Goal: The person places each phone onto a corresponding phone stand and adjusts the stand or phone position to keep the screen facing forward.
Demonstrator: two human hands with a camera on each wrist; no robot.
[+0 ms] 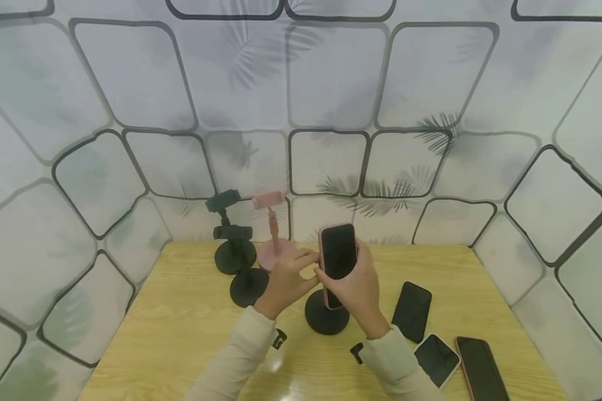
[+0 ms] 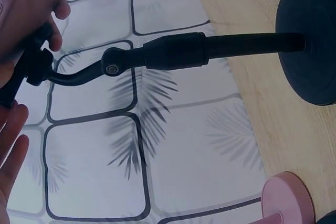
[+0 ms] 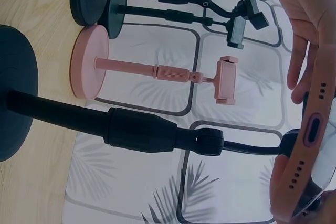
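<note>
A phone in a pink case (image 1: 339,253) stands upright, dark screen toward me. My right hand (image 1: 363,287) grips it, thumb across the screen's lower part. My left hand (image 1: 288,278) is at the phone's left edge, its fingers pinching the clamp (image 2: 39,66) of a black phone stand. The stand's round base (image 1: 327,318) sits on the table below the phone. In the right wrist view the case's port edge shows beside the stand's bent neck (image 3: 249,147). Much of the clamp is hidden by the phone and fingers.
Left of the hands stand a green phone stand (image 1: 234,257), a pink one (image 1: 274,245) and another black one (image 1: 248,287). On the right lie a black phone (image 1: 412,312), a white-edged phone (image 1: 437,359) and a pink-edged phone (image 1: 481,370). A patterned wall backs the wooden table (image 1: 180,312).
</note>
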